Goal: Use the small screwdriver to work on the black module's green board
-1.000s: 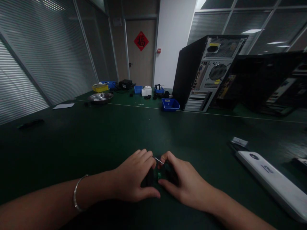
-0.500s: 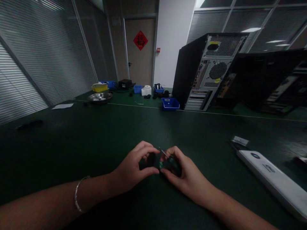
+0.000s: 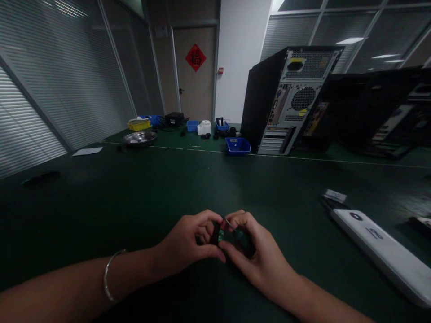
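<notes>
Both my hands meet low in the middle of the view, just above the dark green table (image 3: 161,188). My left hand (image 3: 188,244), with a silver bracelet on its wrist, pinches a small black part (image 3: 215,233) that has a green bit at its edge. My right hand (image 3: 256,255) grips the other side of the same small part. A thin metal pin or wire (image 3: 229,223) sticks up between the fingertips. Most of the part is hidden by my fingers.
A long white device (image 3: 384,255) lies at the right, with a small tag (image 3: 335,196) beyond it. Farther back stand a black computer tower (image 3: 286,98), a blue bin (image 3: 238,146), a metal bowl (image 3: 139,138), a yellow tray (image 3: 139,124) and a paper sheet (image 3: 87,151).
My hands lifted the small part off the table, then drew closer together and slightly down. The camera view shifted a little.
</notes>
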Demonstrator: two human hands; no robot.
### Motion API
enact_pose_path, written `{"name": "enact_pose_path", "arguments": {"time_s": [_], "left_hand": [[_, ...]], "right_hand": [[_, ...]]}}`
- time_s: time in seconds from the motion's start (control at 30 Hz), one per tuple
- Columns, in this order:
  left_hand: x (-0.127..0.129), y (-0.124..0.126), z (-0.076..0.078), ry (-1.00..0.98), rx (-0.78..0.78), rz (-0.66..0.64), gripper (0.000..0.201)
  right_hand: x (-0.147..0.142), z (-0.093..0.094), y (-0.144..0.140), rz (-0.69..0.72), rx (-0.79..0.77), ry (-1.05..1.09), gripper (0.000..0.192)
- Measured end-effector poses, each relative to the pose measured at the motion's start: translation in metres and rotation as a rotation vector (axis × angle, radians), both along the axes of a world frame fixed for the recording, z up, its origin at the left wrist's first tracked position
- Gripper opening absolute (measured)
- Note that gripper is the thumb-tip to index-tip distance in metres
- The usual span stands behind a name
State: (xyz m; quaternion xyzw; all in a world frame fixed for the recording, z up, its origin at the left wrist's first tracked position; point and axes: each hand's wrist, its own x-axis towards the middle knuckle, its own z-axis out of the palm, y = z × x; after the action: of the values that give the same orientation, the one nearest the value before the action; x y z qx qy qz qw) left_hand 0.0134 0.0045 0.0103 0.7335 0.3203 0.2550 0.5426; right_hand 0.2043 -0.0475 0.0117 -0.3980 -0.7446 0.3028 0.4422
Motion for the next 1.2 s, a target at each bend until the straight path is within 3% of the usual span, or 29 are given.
{"name": "enact_pose_path", "arguments": {"time_s": [0.23,0.4,0.6,0.73,0.97,1.2], "left_hand": [[0.000,-0.002,-0.001,0.024,0.046,0.027,0.054],[0.000,-0.005,0.001,-0.030,-0.008,0.003,0.050],[0.004,-0.009,0.002,-0.231,-0.164,-0.009,0.024],[0.006,-0.011,0.004,-0.266,-0.194,0.004,0.017],[0.005,-0.007,0.010,-0.251,-0.065,0.113,0.017],[0.005,-0.001,0.010,-0.260,-0.086,0.214,0.016]], "right_hand": [[-0.001,0.000,-0.003,0.008,0.007,-0.062,0.025],[-0.003,0.002,-0.005,0.013,0.030,-0.075,0.025],[-0.003,0.004,-0.003,-0.014,0.097,-0.077,0.024],[-0.002,0.004,-0.003,0.006,0.106,-0.097,0.024],[0.000,0.004,-0.005,0.034,0.119,-0.038,0.023],[0.000,0.005,-0.001,-0.004,0.094,0.010,0.022]]}}
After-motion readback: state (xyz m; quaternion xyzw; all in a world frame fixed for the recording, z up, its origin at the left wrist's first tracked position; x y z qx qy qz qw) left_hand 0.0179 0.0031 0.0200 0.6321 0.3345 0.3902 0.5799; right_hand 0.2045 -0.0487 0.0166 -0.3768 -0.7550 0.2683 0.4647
